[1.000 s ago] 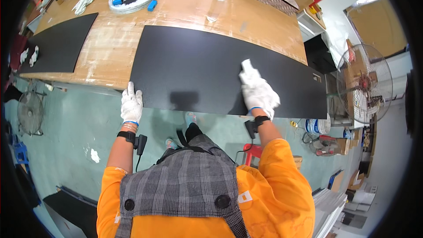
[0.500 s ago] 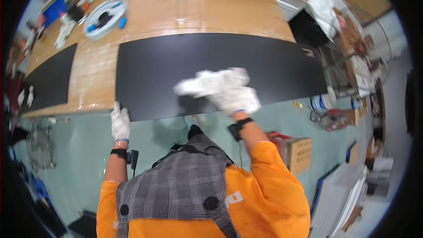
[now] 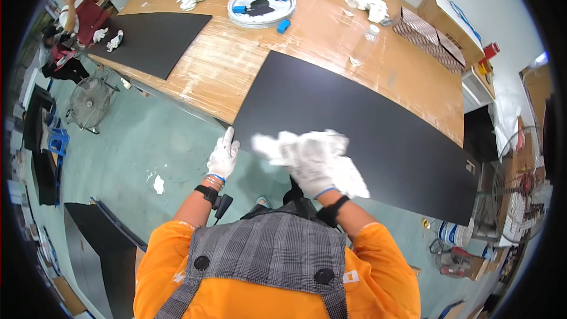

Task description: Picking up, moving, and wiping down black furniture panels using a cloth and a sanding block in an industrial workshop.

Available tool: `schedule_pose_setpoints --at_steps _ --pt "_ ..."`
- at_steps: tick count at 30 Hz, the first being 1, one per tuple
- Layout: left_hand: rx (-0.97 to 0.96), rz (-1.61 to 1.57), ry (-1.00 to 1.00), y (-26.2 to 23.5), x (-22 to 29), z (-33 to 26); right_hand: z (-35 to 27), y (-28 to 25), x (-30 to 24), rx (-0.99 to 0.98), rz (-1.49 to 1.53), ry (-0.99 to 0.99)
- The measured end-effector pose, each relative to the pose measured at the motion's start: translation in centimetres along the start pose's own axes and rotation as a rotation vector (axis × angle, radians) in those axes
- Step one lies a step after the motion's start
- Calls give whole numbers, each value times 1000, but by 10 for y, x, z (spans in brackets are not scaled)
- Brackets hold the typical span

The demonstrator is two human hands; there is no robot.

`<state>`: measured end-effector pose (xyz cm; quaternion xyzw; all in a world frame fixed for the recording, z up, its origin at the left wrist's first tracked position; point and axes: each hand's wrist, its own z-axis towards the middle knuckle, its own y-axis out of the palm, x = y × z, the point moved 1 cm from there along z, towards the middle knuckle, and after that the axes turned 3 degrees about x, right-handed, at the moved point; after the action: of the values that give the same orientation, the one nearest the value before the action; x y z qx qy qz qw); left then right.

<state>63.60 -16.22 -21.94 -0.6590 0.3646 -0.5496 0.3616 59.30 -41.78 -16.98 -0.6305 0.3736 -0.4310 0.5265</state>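
The brown table (image 3: 195, 71) carries two black panels (image 3: 354, 112), a round white tray (image 3: 251, 23) and a blue block (image 3: 283, 26).

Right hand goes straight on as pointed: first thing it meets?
Likely the black panel: the right hand, with a white cloth, points forward and left over it. Whether the cloth already touches the surface is unclear.

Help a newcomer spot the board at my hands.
On the big brown table lies a long black board. The left hand is at its left corner; the right hand holds a white cloth. The black board farther left bears white scraps; this one has a pale rectangle near its right end.
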Motion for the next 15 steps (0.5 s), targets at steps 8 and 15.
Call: schedule_pose_setpoints --at_steps 8,15 --pt "12 -15 -59 -6 -79 -96 129 -8 -55 5 377 -268" --pt "44 -26 -338 -28 -149 -181 193 26 2 97 354 30"
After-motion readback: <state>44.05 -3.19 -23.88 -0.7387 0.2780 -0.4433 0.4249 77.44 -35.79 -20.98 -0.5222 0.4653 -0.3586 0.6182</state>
